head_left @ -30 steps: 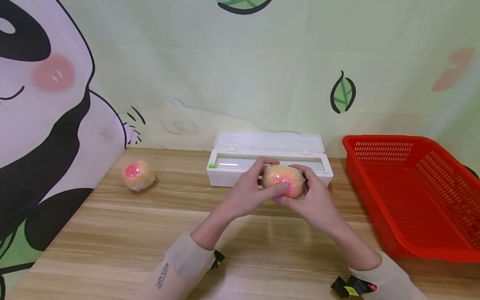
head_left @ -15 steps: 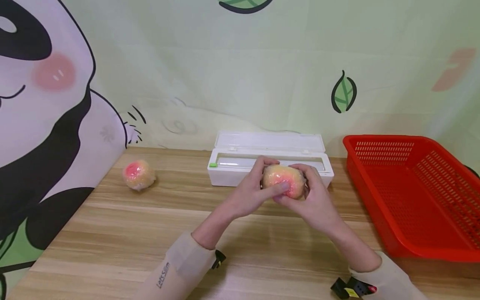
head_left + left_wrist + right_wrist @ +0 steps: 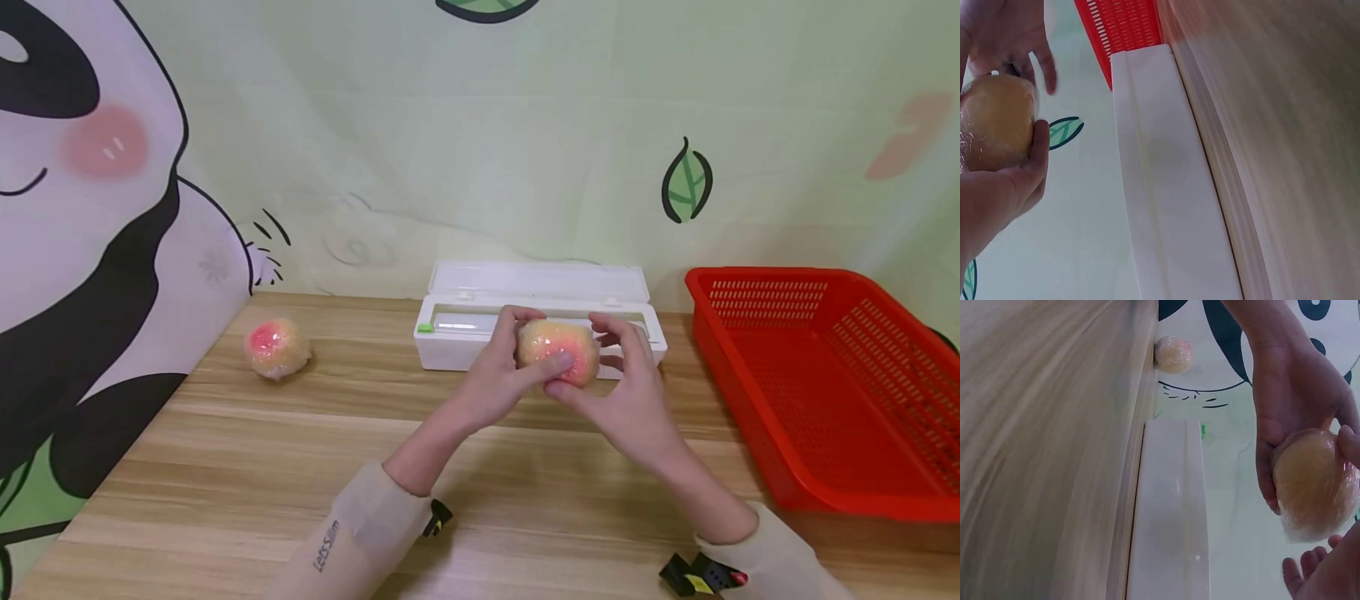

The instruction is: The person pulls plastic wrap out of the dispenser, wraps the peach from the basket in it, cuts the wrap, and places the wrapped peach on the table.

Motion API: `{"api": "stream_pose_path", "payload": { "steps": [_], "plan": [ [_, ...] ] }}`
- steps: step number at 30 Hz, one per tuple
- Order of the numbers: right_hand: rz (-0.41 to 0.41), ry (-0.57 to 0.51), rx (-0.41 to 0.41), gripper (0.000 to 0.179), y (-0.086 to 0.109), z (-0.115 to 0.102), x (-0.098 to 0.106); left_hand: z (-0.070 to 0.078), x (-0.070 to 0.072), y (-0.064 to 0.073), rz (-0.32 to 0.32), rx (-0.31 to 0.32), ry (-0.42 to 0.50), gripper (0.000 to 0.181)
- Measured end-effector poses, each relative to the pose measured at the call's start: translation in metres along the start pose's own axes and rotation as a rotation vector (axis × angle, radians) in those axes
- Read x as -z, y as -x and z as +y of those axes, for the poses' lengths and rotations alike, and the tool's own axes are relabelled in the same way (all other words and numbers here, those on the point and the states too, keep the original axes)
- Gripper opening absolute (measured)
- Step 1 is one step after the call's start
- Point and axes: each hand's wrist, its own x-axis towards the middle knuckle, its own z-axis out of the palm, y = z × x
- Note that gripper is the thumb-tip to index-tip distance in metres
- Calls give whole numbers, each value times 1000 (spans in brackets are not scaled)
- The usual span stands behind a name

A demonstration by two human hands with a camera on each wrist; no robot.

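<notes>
A film-wrapped peach (image 3: 558, 350), yellow-orange with a pink blush facing the viewer, is held above the worktop (image 3: 300, 467) just in front of the white film dispenser box (image 3: 450, 354). The left hand (image 3: 498, 379) clamps it: the fingers curl over its top and far side and the thumb presses on its near face, so this grip is closed on the fruit. In the left wrist view the same peach (image 3: 997, 122) sits against the left thumb, its film glinting. The right hand (image 3: 626, 392) meets the fruit from the right and below; its thumb touches the lower near face, while the fingers (image 3: 618, 329) stand spread and mostly straight behind it, a loose grip rather than a clamp. The right wrist view shows the peach (image 3: 1315, 484) cupped by the left hand (image 3: 1291, 406), with the right fingertips (image 3: 1310, 565) just under it and apart from it.

The dispenser box has its lid (image 3: 536, 282) raised against the wall, and a small green tab (image 3: 425, 329) sits at its left end. A second wrapped peach (image 3: 277, 348) lies on the worktop well to the left, near the panda wall print (image 3: 82, 250). A red slatted basket (image 3: 757, 400) stands at the right edge of the worktop, well apart from the hands.
</notes>
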Motion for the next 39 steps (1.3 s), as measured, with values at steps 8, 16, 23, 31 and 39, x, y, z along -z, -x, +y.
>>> {"api": "stream_pose_path", "payload": {
  "steps": [8,16,23,31,39],
  "plan": [
    [30,-45,-12,75,1,-3,-4,0,1,-1,47,7,7,62],
    [-37,-72,-68,77,1,-3,-2,2,3,0,40,-11,-80,52],
    [-62,-109,-93,73,1,-7,2,3,10,2,-25,-27,-135,70],
    [-83,-116,-54,63,-1,-9,6,4,20,1,-202,-139,-135,74],
    [-128,-58,-54,53,1,-9,10,1,24,1,-220,-182,-136,84]
  ]
}}
